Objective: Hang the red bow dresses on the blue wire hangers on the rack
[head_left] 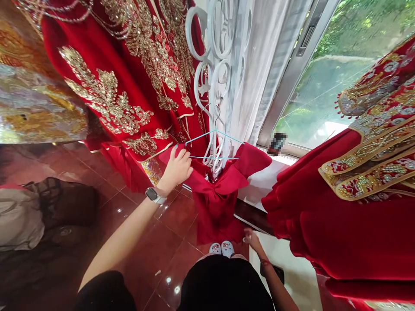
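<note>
A plain red dress [217, 207] with a gathered front and wide off-shoulder sleeves hangs in front of me on a thin light-blue hanger [215, 131]. My left hand [177, 167], a watch on its wrist, grips the dress's left sleeve at that end of the hanger; cloth and knuckles partly hide the fingertips. Lower down, my right hand [253, 242] hovers beside the skirt's right side, holding nothing visible. Its fingers are loosely bent and apart. The hanger's hook meets a white scrollwork stand [212, 77].
Red garments with gold embroidery [129, 99] hang at left; another beaded red gown [330, 224] hangs at right. Behind are a white curtain [262, 65] and a window [324, 95]. A pale low surface [292, 268] lies at lower right, a dark bag [66, 203] on the tiled floor [162, 246].
</note>
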Action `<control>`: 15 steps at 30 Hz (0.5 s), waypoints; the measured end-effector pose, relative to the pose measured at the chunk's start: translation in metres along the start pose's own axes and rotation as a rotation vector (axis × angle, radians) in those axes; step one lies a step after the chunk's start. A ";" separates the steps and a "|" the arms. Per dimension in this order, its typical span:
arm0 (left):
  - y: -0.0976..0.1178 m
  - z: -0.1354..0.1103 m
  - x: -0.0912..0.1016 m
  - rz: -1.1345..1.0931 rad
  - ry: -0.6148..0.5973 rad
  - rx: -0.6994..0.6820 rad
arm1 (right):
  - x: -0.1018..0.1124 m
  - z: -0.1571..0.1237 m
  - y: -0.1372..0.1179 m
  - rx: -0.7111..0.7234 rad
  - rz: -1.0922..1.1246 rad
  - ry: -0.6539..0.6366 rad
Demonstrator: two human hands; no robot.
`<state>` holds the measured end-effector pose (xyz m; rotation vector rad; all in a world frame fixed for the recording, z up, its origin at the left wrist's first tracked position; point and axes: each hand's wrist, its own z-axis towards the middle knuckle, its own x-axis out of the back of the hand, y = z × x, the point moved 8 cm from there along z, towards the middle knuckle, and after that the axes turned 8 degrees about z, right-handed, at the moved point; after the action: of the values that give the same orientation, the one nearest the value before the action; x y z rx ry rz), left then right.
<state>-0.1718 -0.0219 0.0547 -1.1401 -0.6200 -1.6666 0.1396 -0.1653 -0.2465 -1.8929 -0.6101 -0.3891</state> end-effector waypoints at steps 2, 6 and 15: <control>0.005 -0.001 0.003 -0.012 0.013 0.013 | 0.045 0.017 -0.030 0.000 0.023 0.222; -0.008 -0.007 0.017 -0.026 0.229 0.359 | 0.141 0.022 -0.155 0.312 0.151 0.835; -0.031 -0.004 -0.013 -0.043 0.216 0.806 | 0.181 0.073 -0.319 0.491 -0.253 0.808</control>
<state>-0.2009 -0.0074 0.0453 -0.3623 -1.0475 -1.3365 0.1021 0.0429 0.0622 -1.0566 -0.3410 -1.0013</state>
